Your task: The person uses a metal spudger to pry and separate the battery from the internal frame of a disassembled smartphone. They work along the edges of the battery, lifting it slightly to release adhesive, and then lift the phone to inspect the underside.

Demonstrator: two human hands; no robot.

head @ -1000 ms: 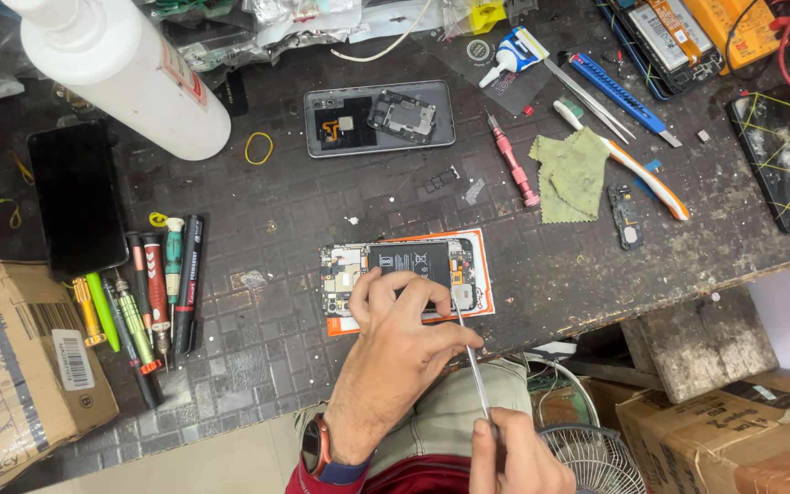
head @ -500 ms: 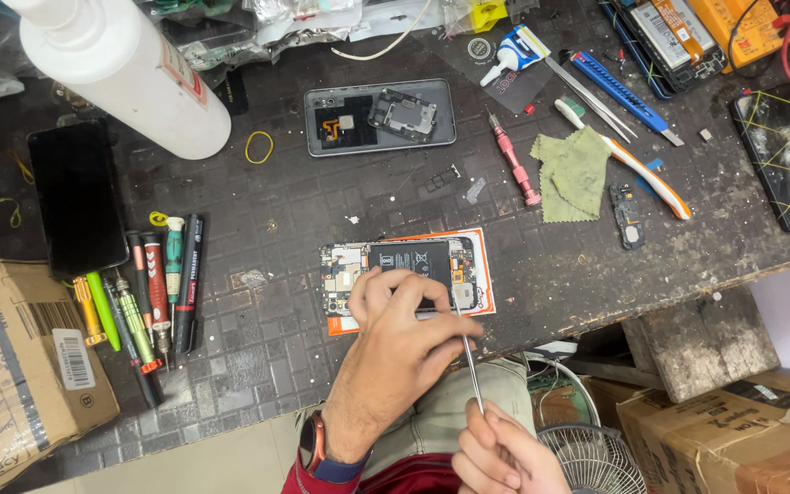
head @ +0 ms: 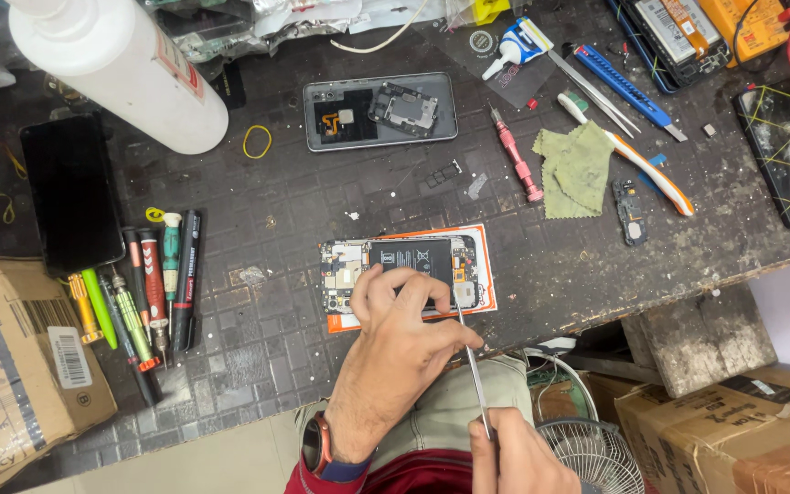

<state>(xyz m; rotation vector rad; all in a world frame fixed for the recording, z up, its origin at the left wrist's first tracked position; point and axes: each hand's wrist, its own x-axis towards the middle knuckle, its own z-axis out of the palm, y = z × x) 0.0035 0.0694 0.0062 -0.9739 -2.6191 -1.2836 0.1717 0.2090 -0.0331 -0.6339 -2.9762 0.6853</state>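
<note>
An opened phone with its black battery and circuit boards exposed lies on an orange-edged card near the bench's front edge. My left hand presses down on the phone's near side, fingers curled over the battery. My right hand, low in the frame, holds thin metal tweezers. Their tip reaches the phone's lower right part beside my left fingers.
A grey phone back cover lies farther back, with a white bottle, a black phone, a row of screwdrivers and pens, a pink screwdriver, a green cloth, a toothbrush and a cardboard box at left.
My right hand has dropped lower toward the frame's bottom edge, still holding the tweezers at the phone. My left hand stays on the phone.
</note>
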